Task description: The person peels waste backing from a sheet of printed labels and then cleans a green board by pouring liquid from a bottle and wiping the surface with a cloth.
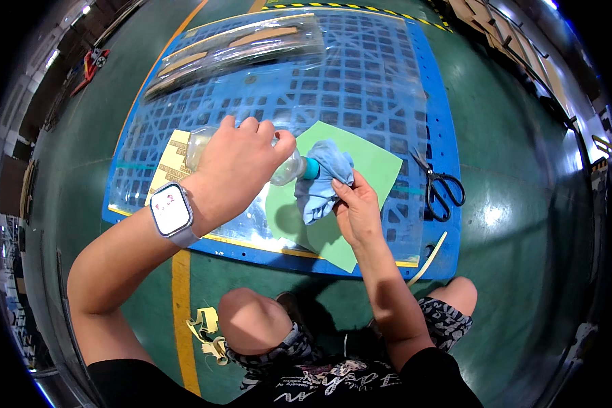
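My left hand [241,160] is wrapped over a clear plastic bottle [289,168], which lies tilted on its side. Its teal neck or cap [311,168] points right and presses against a crumpled light-blue cloth [326,166]. Fingers of my right hand [355,204] pinch that cloth from its right side, with the thumb on top. Beneath both hands lies a light-green sheet [370,160]. Partly under the bottle and my left wrist is a pale yellow sheet [173,153] with printing. What the cloth covers at the bottle's mouth is hidden.
Black-handled scissors [444,194] lie at the right edge of the blue plastic pallet [438,115], which is covered in clear film. Film-wrapped long panels [238,51] rest at its far left. A pale strip [430,258] hangs near the front right corner. Yellow scraps [209,333] lie on the green floor.
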{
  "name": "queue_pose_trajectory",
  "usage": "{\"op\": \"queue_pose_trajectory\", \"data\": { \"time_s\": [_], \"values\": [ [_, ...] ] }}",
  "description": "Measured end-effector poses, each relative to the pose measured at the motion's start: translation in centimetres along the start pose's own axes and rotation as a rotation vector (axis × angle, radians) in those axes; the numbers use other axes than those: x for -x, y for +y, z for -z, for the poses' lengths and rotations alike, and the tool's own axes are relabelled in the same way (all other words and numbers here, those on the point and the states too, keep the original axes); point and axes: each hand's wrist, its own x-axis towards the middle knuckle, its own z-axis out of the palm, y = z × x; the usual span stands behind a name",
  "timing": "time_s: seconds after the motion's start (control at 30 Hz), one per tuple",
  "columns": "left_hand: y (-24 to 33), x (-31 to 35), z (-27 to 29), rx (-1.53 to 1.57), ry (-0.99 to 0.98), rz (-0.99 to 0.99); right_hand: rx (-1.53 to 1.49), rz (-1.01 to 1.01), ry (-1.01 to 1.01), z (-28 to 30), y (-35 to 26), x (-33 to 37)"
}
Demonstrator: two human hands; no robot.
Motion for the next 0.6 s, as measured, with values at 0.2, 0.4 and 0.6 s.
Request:
{"op": "queue_pose_trajectory", "data": {
  "time_s": [0.2, 0.4, 0.6],
  "values": [
    [0.2, -0.1, 0.2, 0.009, 0.002, -0.015, -0.011, 0.005, 0.020, 0.2, -0.1, 0.4],
    [-0.1, 0.2, -1.9, 0.104, 0.030, 0.034, 0.011, 0.018, 0.041, 0.8, -0.5, 0.5],
    [-0.6, 0.0, -9.0, 0.548, 0.301, 0.222, 0.126, 0.073, 0.067, 0.8, -3.1, -0.8]
  ]
}}
